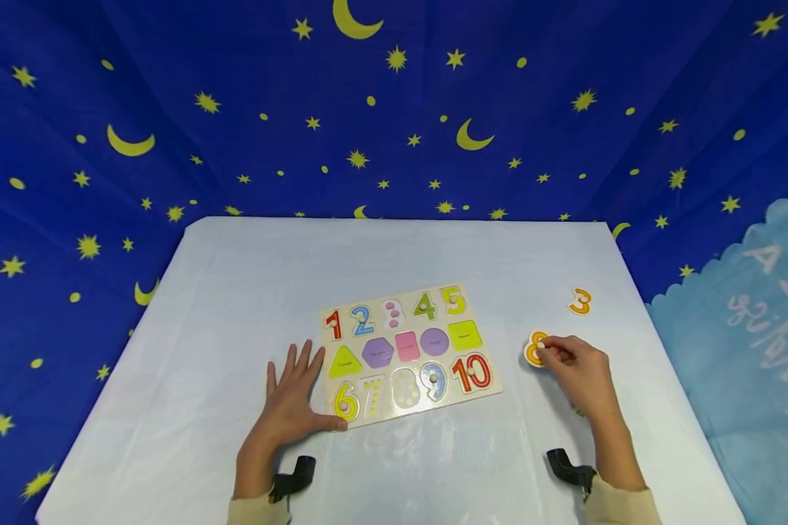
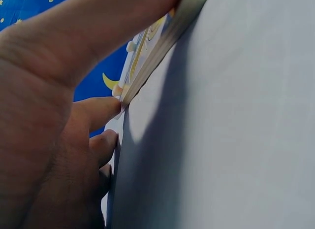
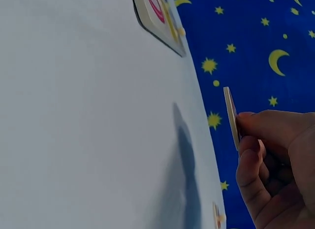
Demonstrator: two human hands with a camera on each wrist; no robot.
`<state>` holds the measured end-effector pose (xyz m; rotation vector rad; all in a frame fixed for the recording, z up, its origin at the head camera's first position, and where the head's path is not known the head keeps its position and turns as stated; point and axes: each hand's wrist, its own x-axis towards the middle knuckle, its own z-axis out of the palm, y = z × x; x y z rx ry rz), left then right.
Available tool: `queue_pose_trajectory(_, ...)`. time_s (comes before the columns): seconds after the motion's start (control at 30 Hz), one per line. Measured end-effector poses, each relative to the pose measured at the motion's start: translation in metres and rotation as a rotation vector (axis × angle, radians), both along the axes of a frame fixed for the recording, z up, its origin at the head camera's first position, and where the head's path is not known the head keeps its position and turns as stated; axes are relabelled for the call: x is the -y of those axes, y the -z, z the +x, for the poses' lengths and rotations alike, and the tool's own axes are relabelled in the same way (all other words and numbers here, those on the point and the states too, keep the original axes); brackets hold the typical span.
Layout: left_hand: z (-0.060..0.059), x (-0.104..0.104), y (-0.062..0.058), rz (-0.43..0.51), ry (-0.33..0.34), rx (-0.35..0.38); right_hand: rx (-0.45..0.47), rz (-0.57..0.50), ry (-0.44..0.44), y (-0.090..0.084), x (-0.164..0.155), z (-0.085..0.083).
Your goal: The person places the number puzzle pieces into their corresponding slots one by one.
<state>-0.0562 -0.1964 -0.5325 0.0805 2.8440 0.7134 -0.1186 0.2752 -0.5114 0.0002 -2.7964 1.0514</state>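
A wooden number puzzle board [image 1: 408, 321] lies slightly turned on the table. My left hand [image 1: 292, 401] rests at its near left corner, fingers spread, thumb on the corner. In the left wrist view the index fingertip [image 2: 112, 106] meets the board's edge. To the right of the board, my right hand [image 1: 579, 368] pinches an orange number 8 piece [image 1: 532, 350] by its knob between thumb and fingers. In the right wrist view this piece [image 3: 230, 118] is seen edge-on, raised over the table. The 3, 7 and 8 recesses show no pieces; the other numbers sit in theirs.
An orange number 3 piece [image 1: 581, 301] lies on the white table [image 1: 256, 270] beyond the right hand. A small green piece [image 1: 578, 413] peeks out beside the right wrist, mostly hidden. A blue star-patterned cloth [image 1: 420, 95] hangs behind the table.
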Motion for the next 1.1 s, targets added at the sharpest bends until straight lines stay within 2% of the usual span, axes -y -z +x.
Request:
queue_pose_trajectory(0.37, 0.001, -0.001, 0.003, 0.006, -0.008, -0.01, -0.098, -0.062, -0.122, 0.004, 0.021, -0.004)
queue_pose_trajectory(0.67, 0.005, -0.001, 0.003, 0.0, -0.008, 0.012, -0.062, -0.043, -0.217, 0.007, 0.045, 0.0)
queue_pose_trajectory(0.87, 0.002, 0.0, 0.001, 0.008, -0.004, -0.013, -0.071, -0.061, -0.26, 0.004, 0.059, -0.004)
queue_pose_trajectory(1.1, -0.001, -0.002, -0.001, 0.001, -0.011, 0.006, -0.048, -0.05, -0.303, 0.004, 0.078, -0.004)
